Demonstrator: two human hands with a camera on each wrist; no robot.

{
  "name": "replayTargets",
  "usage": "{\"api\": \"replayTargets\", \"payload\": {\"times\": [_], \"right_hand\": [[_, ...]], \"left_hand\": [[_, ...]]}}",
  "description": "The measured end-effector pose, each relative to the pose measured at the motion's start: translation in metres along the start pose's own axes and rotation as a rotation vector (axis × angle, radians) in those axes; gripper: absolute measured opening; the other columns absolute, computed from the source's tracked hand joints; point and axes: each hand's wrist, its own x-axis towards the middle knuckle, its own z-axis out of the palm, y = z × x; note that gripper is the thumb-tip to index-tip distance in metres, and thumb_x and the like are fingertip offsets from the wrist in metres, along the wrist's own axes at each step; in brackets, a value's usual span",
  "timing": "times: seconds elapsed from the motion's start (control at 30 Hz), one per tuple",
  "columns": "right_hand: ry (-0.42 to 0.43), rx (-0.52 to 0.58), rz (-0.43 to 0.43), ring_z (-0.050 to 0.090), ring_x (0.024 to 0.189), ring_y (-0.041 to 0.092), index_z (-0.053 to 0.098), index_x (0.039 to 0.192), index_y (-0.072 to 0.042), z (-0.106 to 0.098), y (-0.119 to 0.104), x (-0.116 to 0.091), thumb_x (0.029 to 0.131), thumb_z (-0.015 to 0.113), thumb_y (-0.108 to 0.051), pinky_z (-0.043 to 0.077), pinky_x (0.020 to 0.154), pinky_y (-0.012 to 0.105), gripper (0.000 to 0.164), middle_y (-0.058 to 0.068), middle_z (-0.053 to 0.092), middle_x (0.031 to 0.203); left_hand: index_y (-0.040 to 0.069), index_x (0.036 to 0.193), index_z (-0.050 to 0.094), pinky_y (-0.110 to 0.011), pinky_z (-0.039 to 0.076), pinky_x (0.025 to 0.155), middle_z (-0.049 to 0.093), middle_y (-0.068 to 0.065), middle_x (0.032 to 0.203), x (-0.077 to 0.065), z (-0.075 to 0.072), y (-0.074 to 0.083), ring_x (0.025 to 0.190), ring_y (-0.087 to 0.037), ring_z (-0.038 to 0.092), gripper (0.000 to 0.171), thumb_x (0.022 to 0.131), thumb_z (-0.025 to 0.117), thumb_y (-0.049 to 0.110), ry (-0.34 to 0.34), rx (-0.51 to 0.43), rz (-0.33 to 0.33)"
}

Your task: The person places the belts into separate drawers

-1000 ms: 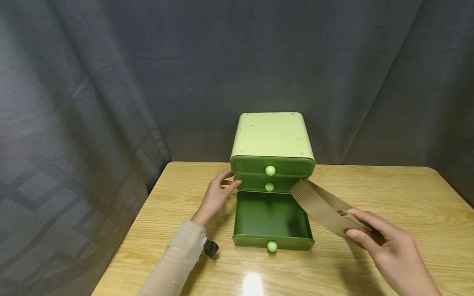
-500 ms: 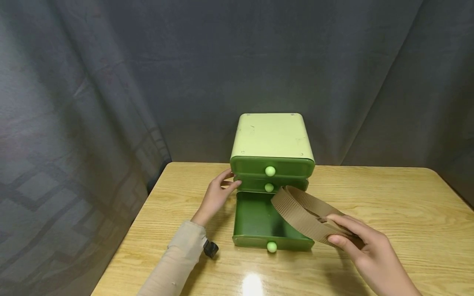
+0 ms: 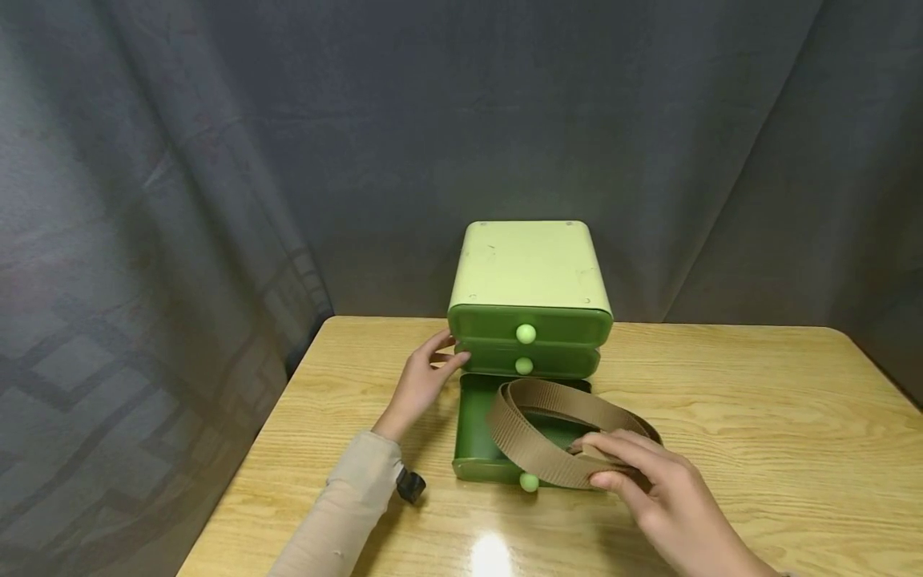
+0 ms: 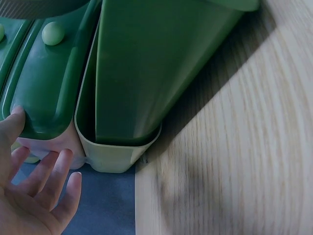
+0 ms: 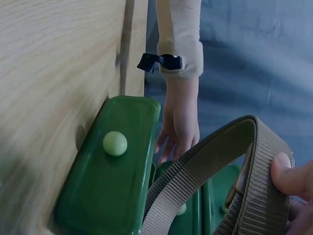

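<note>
A light-green cabinet (image 3: pixel 530 260) with dark green drawers and round knobs stands on the table. Its bottom drawer (image 3: pixel 479 417) is pulled out; the upper drawers are closed. My left hand (image 3: pixel 417 389) is at the cabinet's left side, its thumb at the corner of the middle drawer front (image 4: pixel 49 93) and its fingers spread along the side wall. In my right hand (image 3: pixel 671 493) is a brown ribbed webbing belt (image 3: pixel 530 449), coiled in loops, pinched between thumb and fingers near its buckle (image 5: pixel 243 169). The loops overlap the bottom drawer in the head view and hide part of its inside.
The wooden table (image 3: pixel 757 401) extends on both sides of the cabinet. Behind it hangs a dark grey curtain (image 3: pixel 548 120). A black strap (image 3: pixel 411 485) sticks out from the left sleeve's cuff (image 5: pixel 181 58).
My right hand has carried the belt left, from beside the cabinet to over the bottom drawer, and its loops have spread wider. My left hand has stayed in place.
</note>
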Motion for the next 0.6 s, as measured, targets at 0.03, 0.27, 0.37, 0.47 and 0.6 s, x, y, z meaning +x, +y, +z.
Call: {"api": "replayTargets", "payload": {"times": [0.03,0.27,0.37,0.47,0.6], "right_hand": [[-0.005,-0.006,-0.012,0.061,0.092,0.004,0.069,0.12,-0.014,0.002,0.0,0.001,0.075,0.078,0.006,0.043,0.083,0.01,0.051,-0.007,0.069,0.106],[-0.05,-0.034,0.009,0.061,0.089,0.002,0.069,0.12,-0.022,0.015,-0.005,0.007,0.076,0.079,0.001,0.043,0.08,0.01,0.05,-0.014,0.067,0.107],[-0.067,-0.026,0.006,0.062,0.089,0.003,0.07,0.119,-0.022,0.02,-0.005,0.009,0.077,0.078,0.0,0.043,0.081,0.011,0.048,-0.014,0.067,0.107],[-0.087,0.002,-0.013,0.062,0.09,0.004,0.07,0.12,-0.019,0.026,-0.002,0.011,0.079,0.077,-0.002,0.044,0.082,0.013,0.044,-0.014,0.068,0.106],[-0.113,0.032,-0.047,0.062,0.092,0.006,0.07,0.119,-0.015,0.033,0.002,0.013,0.081,0.076,-0.003,0.046,0.083,0.015,0.041,-0.011,0.069,0.106]], "left_hand": [[0.014,0.146,0.05,-0.042,0.053,0.085,0.059,-0.009,0.134,0.0,0.0,0.0,0.108,-0.027,0.061,0.058,0.094,0.069,0.033,0.0,-0.001,0.0],[0.014,0.146,0.05,-0.041,0.054,0.084,0.059,-0.009,0.134,0.0,0.0,0.0,0.108,-0.026,0.062,0.059,0.094,0.069,0.034,-0.004,-0.011,0.0],[0.014,0.146,0.051,-0.042,0.054,0.085,0.059,-0.01,0.133,0.0,0.0,-0.001,0.108,-0.026,0.062,0.058,0.094,0.07,0.033,-0.001,-0.015,0.003],[0.013,0.145,0.052,-0.043,0.053,0.087,0.06,-0.01,0.132,0.0,0.0,-0.001,0.108,-0.027,0.063,0.057,0.094,0.07,0.032,0.002,-0.019,0.008],[0.013,0.144,0.052,-0.044,0.052,0.089,0.06,-0.011,0.132,0.0,0.001,-0.001,0.107,-0.027,0.063,0.057,0.094,0.07,0.032,0.008,-0.024,0.01]]}}
